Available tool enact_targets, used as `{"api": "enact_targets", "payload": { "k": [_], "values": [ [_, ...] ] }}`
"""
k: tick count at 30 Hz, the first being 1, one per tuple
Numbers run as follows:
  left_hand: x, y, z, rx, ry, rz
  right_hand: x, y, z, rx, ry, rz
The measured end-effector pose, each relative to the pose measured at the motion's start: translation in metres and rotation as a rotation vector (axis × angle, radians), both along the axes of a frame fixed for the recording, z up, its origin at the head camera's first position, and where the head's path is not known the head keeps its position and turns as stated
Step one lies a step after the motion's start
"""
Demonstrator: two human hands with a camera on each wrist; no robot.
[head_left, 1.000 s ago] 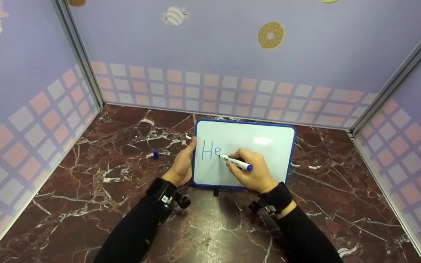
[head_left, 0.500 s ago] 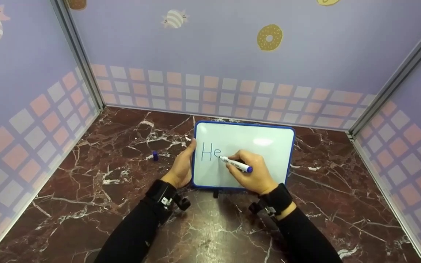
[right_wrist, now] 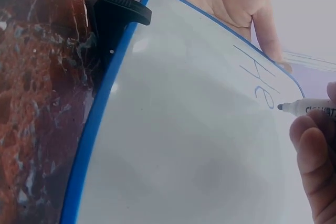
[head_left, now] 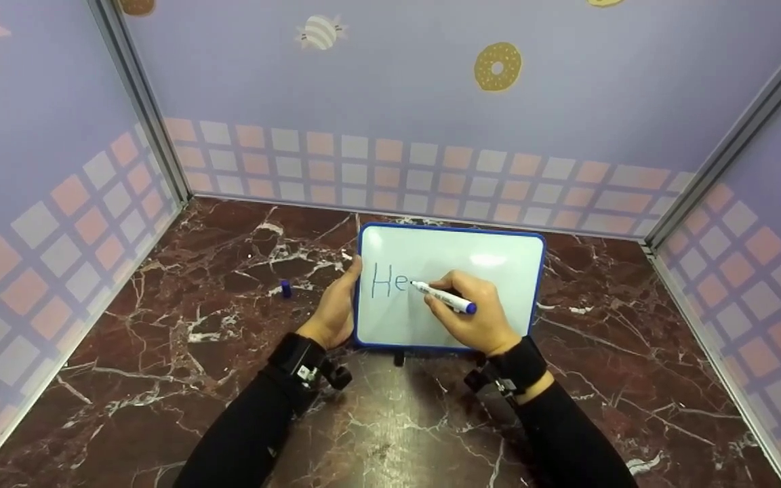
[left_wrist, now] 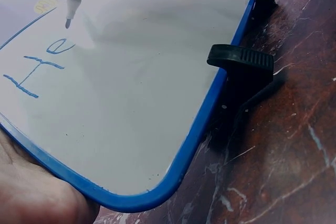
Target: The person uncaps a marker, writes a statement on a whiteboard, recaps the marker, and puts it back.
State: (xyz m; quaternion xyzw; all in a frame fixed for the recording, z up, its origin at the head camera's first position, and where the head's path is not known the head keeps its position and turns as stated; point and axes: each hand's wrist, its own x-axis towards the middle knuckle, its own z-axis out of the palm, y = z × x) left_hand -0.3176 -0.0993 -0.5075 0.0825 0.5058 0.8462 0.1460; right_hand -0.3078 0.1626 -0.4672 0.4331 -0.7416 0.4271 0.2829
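A blue-framed whiteboard (head_left: 390, 318) is propped at a tilt on the table, with "He" in blue on its left part. My left hand (head_left: 335, 308) grips its left edge, the thumb along the frame and the other fingers hidden behind the board. Between thumb and fingers, my right hand (head_left: 478, 313) pinches a white marker (head_left: 448, 299) with a blue end. In the right wrist view, the dark tip of the marker (right_wrist: 302, 107) is just beside the "e"; whether it touches the board I cannot tell. The marker's blue cap (head_left: 286, 289) lies on the table, left of my left hand.
Black feet, one of them a ridged foot (left_wrist: 241, 61), hold the board's lower edge. The dark red marbled table (head_left: 180, 379) extends on both sides. Patterned purple panels (head_left: 397, 81) close off the back and sides.
My right hand has moved the marker tip slightly up and right, away from the end of the "e". The left hand keeps its place on the board.
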Motion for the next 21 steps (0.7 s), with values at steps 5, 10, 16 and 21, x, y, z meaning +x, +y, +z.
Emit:
{"api": "enact_targets", "payload": {
  "k": [5,10,16,21],
  "values": [
    [0.0006,-0.0002,0.0001,-0.005,0.004,-0.007,-0.0017,0.0007,0.0002,-0.022,0.012,-0.009],
    [-0.0001,0.0004,-0.0006,0.006,0.008,-0.001,-0.0018,0.0012,0.0005,-0.031,0.020,-0.031],
    [0.0001,-0.0002,-0.0005,-0.011,0.009,0.007,-0.0024,0.0005,0.0010,-0.043,0.041,-0.060],
    [0.0000,-0.0004,-0.0004,-0.009,-0.002,0.009,-0.0030,-0.0002,0.0007,-0.048,0.057,-0.069]
  ]
}}
